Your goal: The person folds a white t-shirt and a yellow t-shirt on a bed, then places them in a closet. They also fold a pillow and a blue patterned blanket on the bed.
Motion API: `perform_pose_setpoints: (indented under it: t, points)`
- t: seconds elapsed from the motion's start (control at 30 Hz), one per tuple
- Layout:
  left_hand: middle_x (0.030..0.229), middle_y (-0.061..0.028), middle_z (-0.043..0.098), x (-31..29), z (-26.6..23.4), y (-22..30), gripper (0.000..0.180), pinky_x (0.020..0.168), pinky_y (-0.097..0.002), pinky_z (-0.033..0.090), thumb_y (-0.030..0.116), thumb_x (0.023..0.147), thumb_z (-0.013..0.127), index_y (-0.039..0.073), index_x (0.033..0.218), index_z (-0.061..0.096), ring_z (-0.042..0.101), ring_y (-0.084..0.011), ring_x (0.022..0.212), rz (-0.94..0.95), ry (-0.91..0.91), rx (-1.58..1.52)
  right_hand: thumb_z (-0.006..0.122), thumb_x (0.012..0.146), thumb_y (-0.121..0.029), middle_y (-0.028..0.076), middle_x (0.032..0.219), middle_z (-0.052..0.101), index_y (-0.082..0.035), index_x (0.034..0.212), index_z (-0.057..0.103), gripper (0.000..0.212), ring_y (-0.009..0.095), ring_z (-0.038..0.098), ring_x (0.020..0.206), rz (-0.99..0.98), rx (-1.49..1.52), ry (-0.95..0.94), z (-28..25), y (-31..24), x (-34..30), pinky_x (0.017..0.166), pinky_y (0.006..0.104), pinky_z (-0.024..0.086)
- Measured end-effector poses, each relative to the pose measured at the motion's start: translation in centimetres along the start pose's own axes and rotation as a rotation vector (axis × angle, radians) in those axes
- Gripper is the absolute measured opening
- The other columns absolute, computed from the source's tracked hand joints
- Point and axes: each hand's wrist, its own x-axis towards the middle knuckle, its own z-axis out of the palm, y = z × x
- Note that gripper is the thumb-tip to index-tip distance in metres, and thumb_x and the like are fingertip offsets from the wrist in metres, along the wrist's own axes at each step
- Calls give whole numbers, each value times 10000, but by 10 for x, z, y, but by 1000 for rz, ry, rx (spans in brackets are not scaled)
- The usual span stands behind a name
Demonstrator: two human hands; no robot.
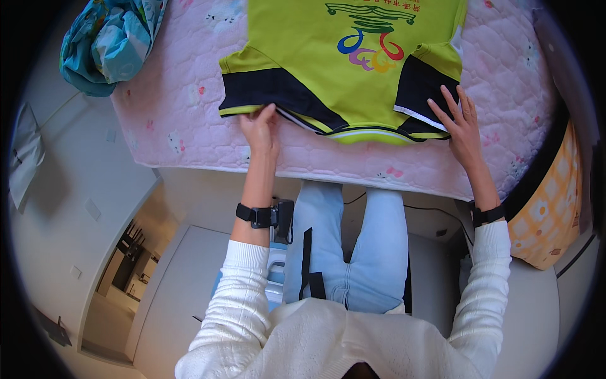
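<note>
A lime-green T-shirt [303,69] with dark navy panels and a colourful print lies spread on a pink quilted bed cover [208,142]. Its collar faces me at the near edge of the bed, and the print is upside down from my side. My left hand [260,129] pinches the near edge of the left sleeve between thumb and fingers. On the right sleeve, my right hand [464,126] rests with its fingers stretched and spread over the dark panel and white trim. The shirt's far end runs out of the picture at the top.
A bundled blue patterned cloth [117,47] sits at the bed's far left corner. To the right stands a yellow-orange checked fabric item [549,202] with a dark edge. A cable [435,211] runs below the bed's near edge. A doorway [126,271] opens at lower left.
</note>
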Motion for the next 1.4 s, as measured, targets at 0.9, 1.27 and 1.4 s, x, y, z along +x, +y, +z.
perform_pose_setpoints:
  t: [0.9,1.27,1.4]
  points:
    - [997,-116,557,-9,49,30,615,844,-382,424,-75,606,614,92,1198,611,537,-287,937,1314,-751,1231,480,772,25,23,1422,426,-186,1296,541,568,260,341,1347,-83,73,6,4,19,-9,1089,431,306]
    - [1420,-5,419,25,45,42,621,1115,-503,170,-61,731,539,214,1288,530,325,-206,1355,1383,-1024,1693,492,756,5,9,1408,449,-135,1184,606,464,264,330,1356,-187,27,-85,-7,30,4,1107,438,275]
    - [1284,-21,560,24,54,41,385,1130,-529,117,-17,725,580,101,1088,631,350,-196,1346,1216,-1107,1617,519,750,18,27,1376,484,-94,1165,610,439,288,340,1349,-235,87,20,-24,26,-7,1106,454,265]
